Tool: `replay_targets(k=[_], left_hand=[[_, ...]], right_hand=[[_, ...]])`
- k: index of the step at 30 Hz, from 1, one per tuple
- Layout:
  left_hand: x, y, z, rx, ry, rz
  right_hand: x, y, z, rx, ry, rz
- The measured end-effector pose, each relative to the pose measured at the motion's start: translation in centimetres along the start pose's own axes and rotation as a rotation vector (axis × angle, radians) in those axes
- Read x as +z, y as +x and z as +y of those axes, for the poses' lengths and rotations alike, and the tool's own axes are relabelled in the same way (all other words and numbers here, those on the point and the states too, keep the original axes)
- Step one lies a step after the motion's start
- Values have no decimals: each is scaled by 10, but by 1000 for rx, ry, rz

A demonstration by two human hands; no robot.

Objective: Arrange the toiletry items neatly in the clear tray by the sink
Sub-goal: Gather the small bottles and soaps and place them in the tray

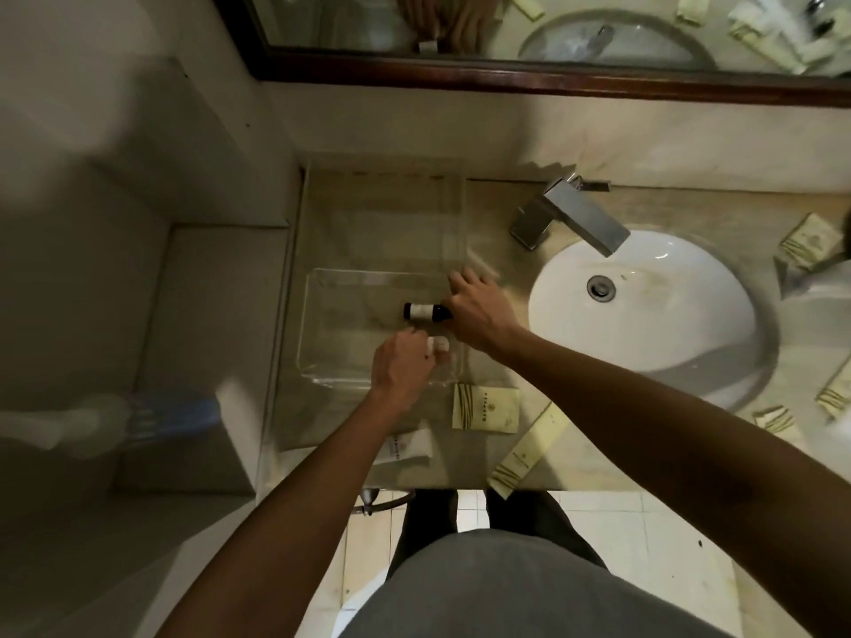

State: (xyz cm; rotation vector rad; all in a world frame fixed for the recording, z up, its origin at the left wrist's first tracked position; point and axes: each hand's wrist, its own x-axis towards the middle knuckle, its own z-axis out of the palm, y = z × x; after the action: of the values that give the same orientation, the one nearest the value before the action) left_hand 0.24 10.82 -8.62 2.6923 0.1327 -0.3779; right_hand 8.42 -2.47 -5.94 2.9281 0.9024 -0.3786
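Reaching over the near right corner of the clear plastic tray point(317, 287), the right hand point(479, 310) pinches one end of a small dark bottle with a white label point(426, 311) that lies on its side inside the tray, that end hidden under the fingers. Just nearer the person, the left hand point(403, 363) is curled around a small white object point(438, 346) — mostly covered and too blurred to identify. Behind the hands on the pale stone counter point(497, 278) lie a cream sachet point(486, 406) and a long cream packet point(529, 455), while further packets right of the white oval sink point(644, 310) are smeared and cut off at the frame edge.
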Motion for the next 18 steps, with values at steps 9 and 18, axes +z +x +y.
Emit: replay_targets(k=[9, 18], left_hand=[[-2, 16, -4, -35, -61, 6], [-8, 20, -4, -53, -82, 74]], right_hand=[[6, 0, 2, 15, -24, -17], [-11, -45, 29, -78, 4, 62]])
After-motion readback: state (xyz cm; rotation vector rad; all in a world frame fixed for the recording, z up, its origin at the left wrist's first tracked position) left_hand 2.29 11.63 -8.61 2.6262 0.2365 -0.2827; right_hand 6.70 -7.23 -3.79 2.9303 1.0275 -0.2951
